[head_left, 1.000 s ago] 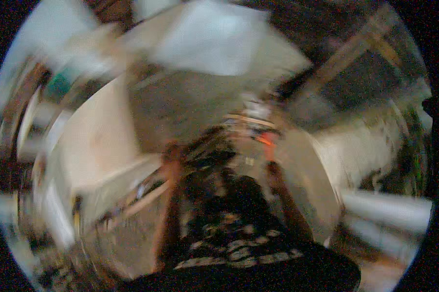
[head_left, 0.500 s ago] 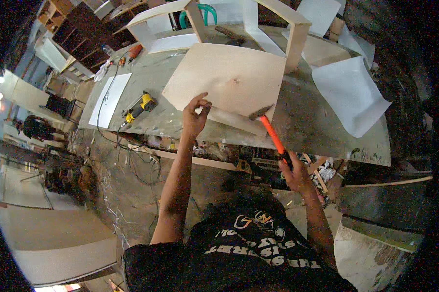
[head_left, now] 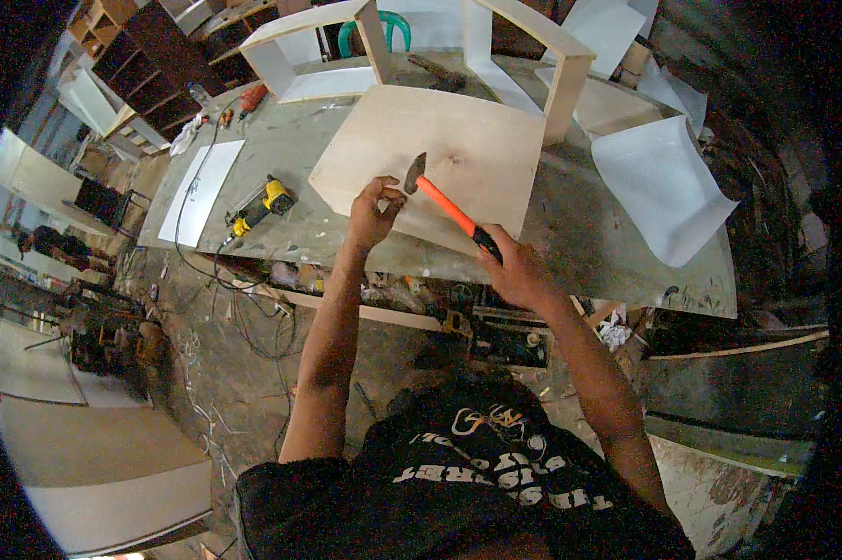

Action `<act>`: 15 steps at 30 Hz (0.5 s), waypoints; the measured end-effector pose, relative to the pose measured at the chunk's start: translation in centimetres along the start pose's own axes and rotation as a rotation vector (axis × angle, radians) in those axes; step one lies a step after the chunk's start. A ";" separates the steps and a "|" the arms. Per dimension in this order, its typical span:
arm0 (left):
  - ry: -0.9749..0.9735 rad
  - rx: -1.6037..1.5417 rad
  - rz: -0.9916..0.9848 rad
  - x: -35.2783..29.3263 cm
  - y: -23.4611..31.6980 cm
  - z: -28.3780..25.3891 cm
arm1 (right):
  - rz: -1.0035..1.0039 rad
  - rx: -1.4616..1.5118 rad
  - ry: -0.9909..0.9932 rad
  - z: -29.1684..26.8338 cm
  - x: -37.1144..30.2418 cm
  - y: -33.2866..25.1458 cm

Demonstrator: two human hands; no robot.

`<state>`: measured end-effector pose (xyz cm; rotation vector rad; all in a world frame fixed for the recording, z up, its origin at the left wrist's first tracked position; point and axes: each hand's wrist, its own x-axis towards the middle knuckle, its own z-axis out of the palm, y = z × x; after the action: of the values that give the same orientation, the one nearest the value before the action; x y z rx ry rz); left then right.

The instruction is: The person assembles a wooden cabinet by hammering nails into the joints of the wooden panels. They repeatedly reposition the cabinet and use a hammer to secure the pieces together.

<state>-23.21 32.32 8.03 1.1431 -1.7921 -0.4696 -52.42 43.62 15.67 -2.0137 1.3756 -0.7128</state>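
Head view: right hand (head_left: 517,273) grasps hammer (head_left: 444,203); left hand (head_left: 372,215) pinches at plywood panel (head_left: 440,159).

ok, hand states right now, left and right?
Left hand: fingertips pinched together at the edge of the plywood panel; what they pinch cannot be told.
Right hand: closed on the orange-handled hammer.

Light: dim, bluish daylight, brightest on the pale board (head_left: 440,159)
Glare: small spot at far left edge
Focus: sharp centre
Edges: fisheye bending, black rim
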 end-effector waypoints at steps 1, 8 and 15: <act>0.019 -0.009 0.012 0.0 0.1 -0.1 | -0.026 -0.032 0.016 0.0 0.4 -0.3; 0.005 0.030 -0.040 0.2 0.2 -0.9 | -0.024 -0.068 -0.059 -0.6 2.4 -1.1; -0.001 0.121 -0.028 0.2 0.2 -0.7 | 0.000 -0.168 -0.112 -0.4 3.3 -1.6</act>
<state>-22.77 32.38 8.58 1.2526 -1.8277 -0.3817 -50.67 40.94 17.39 -2.1484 1.4095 -0.4906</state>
